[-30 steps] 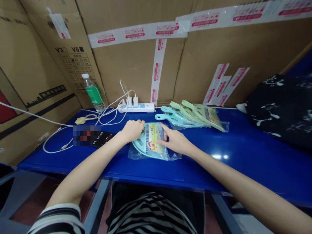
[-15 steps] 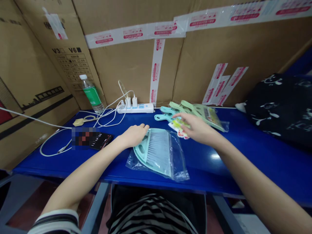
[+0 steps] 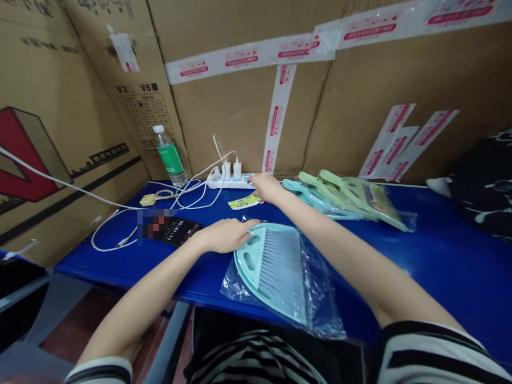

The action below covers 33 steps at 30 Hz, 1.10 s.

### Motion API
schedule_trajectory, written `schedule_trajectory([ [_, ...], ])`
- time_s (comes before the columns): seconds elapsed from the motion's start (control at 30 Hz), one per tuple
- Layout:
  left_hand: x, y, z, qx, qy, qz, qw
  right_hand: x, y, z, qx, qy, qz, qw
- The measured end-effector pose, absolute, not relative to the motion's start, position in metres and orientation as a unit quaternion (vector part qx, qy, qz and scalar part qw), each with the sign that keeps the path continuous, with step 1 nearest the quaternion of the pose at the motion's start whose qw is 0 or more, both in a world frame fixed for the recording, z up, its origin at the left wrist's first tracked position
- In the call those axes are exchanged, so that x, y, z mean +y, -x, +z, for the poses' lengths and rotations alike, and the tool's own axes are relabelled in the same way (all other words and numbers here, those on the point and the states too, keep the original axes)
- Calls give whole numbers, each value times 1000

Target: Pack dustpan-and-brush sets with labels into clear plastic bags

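A light-blue dustpan with a small brush lies in a clear plastic bag near the table's front edge. My left hand is closed on the upper left edge of the bagged dustpan, its fingertips partly hidden. Just in front of the power strip, my right hand grips yellow-green printed cards, low over the table. Part of the cards is covered by that hand. My right forearm passes above the bag.
More bagged dustpan sets, blue and green, lie in a pile at the back right. A power strip with cables, a water bottle and a phone occupy the left. Cardboard walls the back; a dark patterned bag stands right.
My right hand has moved left with the cards, from beside the dustpan pile to near the power strip. My left hand stays at the bagged dustpan. The view has swung left.
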<state>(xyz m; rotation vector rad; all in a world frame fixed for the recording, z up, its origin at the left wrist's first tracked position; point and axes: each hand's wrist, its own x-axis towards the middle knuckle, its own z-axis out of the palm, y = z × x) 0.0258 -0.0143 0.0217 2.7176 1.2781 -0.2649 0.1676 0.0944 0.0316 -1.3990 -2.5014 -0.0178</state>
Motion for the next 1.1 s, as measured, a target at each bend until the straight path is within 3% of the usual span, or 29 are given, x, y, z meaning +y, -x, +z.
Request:
schedule_trajectory([
  [0.13, -11, -18, 21, 456, -888, -40, 39, 78, -170, 32, -868, 455, -43, 194],
  [0.3, -4, -12, 24, 514, -856, 51, -9, 39, -224, 21, -833, 449, 62, 317],
  [0.37, -2, -11, 24, 522, -849, 78, -2, 25, -247, 11, -802, 480, 147, 324],
  [0.5, -3, -14, 22, 519, -845, 125, 40, 6, -264, -7, -724, 457, 430, 286],
  [0.6, -9, -22, 19, 515, -841, 154, 65, 1, -258, -14, -658, 441, 515, 329],
  [0.8, -19, -38, 18, 528, -836, 145, 41, 4, -256, -24, -635, 460, 454, 423],
  [0.97, -19, -33, 33, 560, -827, 45, -1, 9, -264, -19, -650, 430, 467, 418],
  [1.1, -18, -25, 41, 565, -824, 43, -28, 7, -265, -12, -615, 417, 533, 405],
])
